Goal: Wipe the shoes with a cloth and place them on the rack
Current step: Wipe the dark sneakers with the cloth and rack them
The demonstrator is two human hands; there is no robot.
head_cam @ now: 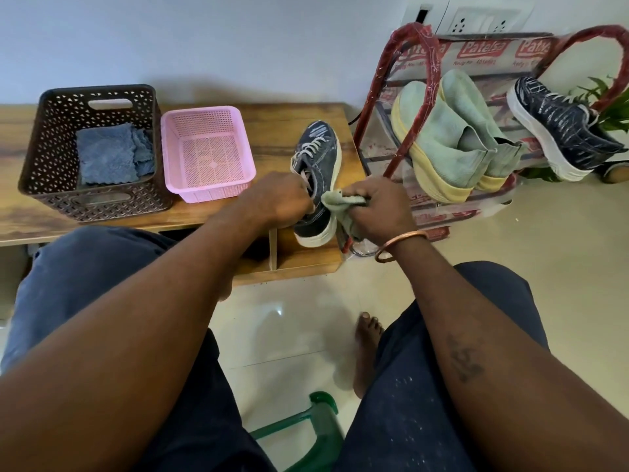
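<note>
A dark denim sneaker [320, 155] with a white sole and pale laces stands on the right end of the low wooden table [272, 131]. My left hand [279, 199] grips its collar at the heel end. My right hand [376, 209] holds a bunched pale green cloth [335, 204] against the shoe's right side near the heel. The red shoe rack [425, 42] stands to the right, carrying a pair of light green slip-on shoes [446, 137] and the matching denim sneaker [561, 127].
A dark brown perforated basket [47, 158] holding folded blue cloths [112, 155] sits at the table's left, with a pink basket [207, 148] beside it. A green plastic stool [316, 427] is between my knees. A plant [609, 107] stands behind the rack.
</note>
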